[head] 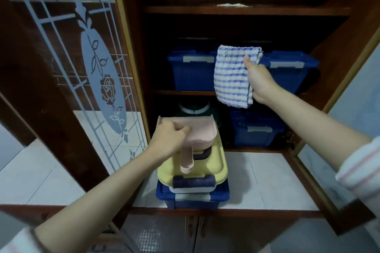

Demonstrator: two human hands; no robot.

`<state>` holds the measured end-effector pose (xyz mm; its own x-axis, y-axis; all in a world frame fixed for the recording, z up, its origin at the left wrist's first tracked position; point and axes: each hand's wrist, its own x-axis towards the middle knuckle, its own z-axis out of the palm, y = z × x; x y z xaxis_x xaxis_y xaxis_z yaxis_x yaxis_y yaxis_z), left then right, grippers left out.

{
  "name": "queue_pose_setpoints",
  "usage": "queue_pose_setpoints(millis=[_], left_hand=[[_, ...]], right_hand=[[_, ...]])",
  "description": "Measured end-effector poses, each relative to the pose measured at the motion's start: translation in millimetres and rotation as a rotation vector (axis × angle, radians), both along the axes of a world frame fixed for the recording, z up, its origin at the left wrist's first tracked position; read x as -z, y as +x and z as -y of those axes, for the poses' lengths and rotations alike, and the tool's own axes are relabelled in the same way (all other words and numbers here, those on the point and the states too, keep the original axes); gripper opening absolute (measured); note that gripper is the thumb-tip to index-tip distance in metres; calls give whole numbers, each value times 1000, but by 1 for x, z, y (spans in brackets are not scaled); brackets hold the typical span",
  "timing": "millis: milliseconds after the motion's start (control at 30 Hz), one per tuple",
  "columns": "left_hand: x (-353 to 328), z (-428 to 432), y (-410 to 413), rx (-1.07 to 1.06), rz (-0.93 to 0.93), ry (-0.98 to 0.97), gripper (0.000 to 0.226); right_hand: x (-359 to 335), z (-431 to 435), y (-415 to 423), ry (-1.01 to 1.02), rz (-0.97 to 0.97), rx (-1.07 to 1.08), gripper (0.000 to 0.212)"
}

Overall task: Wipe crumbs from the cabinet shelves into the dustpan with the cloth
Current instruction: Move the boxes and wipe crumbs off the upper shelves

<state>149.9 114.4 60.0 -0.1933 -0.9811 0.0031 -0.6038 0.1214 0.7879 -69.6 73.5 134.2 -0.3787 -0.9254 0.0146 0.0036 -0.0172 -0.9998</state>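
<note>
The dustpan is held by its rim in the curled grip of the left hand, handle toward the person, above the yellow box. Higher and farther, the cloth is pinched, hanging, in the right hand. The shelf, seemingly crumbed, lies above both.
</note>
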Motion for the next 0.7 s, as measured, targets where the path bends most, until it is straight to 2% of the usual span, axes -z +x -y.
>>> queue_pose_setpoints(millis=[67, 133, 167, 233, 300, 400, 433, 500, 600, 700], left_hand=[[4, -5, 7, 44, 130, 129, 37], [7, -9, 17, 67, 249, 282, 45], [9, -11, 21, 81, 264, 366, 55], [11, -15, 25, 141, 163, 567, 70], [14, -19, 24, 147, -146, 789, 67], [16, -24, 12, -12, -864, 1016, 38], [17, -23, 7, -45, -1001, 1010, 30], [18, -19, -3, -54, -1060, 957, 21], [5, -11, -14, -9, -1053, 933, 20], [-24, -2, -26, 108, -930, 844, 17]], right_hand=[[0, 0, 3, -1, 1, -8, 32], [0, 1, 6, -12, 4, -10, 31], [0, 1, 8, -13, 2, -9, 30], [0, 1, 11, -20, 4, -12, 29], [-1, 2, 13, -25, 5, -24, 29], [-3, 4, 15, -1, 41, -32, 28], [-7, 5, 14, 8, 71, -49, 28], [-17, 7, 14, 35, 113, -89, 28], [-44, 10, 9, 32, 94, -99, 30], [-78, 9, -4, -103, 161, -59, 30]])
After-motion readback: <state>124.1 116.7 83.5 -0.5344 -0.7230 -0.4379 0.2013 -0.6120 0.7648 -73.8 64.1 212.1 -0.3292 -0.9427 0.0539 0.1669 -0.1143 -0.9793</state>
